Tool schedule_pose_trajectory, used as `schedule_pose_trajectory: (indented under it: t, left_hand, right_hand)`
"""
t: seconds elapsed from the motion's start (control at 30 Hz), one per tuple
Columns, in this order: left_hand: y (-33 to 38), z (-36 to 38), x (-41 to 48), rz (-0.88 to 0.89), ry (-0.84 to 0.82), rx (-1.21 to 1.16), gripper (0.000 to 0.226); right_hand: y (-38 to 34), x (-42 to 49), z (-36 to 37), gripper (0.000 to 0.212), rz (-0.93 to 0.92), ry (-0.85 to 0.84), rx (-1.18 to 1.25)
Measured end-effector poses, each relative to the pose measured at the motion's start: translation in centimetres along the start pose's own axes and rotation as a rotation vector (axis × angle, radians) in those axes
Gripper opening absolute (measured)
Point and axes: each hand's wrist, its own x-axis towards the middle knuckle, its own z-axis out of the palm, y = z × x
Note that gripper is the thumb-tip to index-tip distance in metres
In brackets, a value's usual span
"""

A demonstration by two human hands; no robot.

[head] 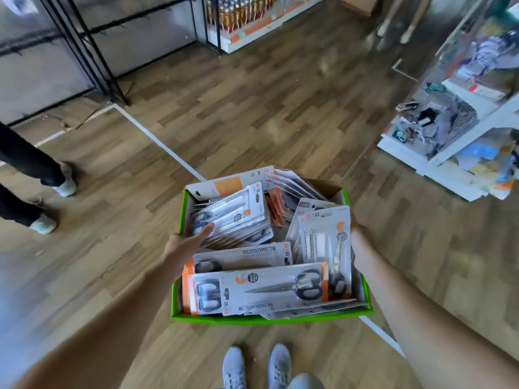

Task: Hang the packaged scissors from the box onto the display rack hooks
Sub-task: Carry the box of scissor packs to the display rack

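**Box loaded, no pack lifted yet**

Left hand (pixel 188 242) is reaching over the left wall of the green box (pixel 261 320), fingers straight and lying flat on the top pack (pixel 238 217) of the back-left stack. It's pinching nothing. Right hand (pixel 356 230) is sitting at the box's right wall, mostly hidden behind an upright pack (pixel 327 242). Can't tell whether it's gripping or just bracing.

The packaged scissors (pixel 261 290) are all lying loose in the box, piled at mixed angles, right in front of the person. I'm not seeing any on the hooks (pixel 118 27).

Geometry that matters:
- The top pack's long axis is running diagonally, near-left to far-right.
- The scissor handles are sitting under the left fingertips, and the hang slot is pointing away at the far-right end.
- The left hand is the nearer one, already touching the pack.
- The display rack (pixel 92 51) is standing well apart, ahead and to the left, on the left hand's side.

My read is that the left hand is about to close on the handle end and lift. The pack would then need turning so the slot end leads toward a hook. One risk is the slick blister faces sliding and dragging neighbouring packs along.
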Motion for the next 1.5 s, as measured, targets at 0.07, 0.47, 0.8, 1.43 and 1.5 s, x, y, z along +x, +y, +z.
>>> schedule_pose_trajectory:
  t: [0.07,0.47,0.8,1.43,1.5]
  left_hand:
    - [1.5,-0.4,4.2,-0.022,-0.002,0.006,0.102]
    - [20.7,1.5,16.4,-0.026,0.149,-0.071,0.097]
    - [36.6,0.7,25.1,-0.031,0.168,-0.142,0.074]
    - [67.2,-2.7,51.3,0.023,0.254,-0.216,0.039]
    - [70.1,-2.7,53.3,0.006,0.265,-0.205,0.04]
  right_hand:
    - [-3.2,1.7,1.2,0.054,-0.018,0.009,-0.003]
    - [-22.5,20.1,9.1,0.043,-0.113,-0.105,-0.036]
    - [-39.6,30.4,15.9,0.05,-0.161,-0.142,-0.156]
    - [-70.8,54.5,34.5,0.052,-0.134,-0.2,-0.097]
    - [-73.4,57.9,35.9,0.044,-0.153,-0.247,-0.144]
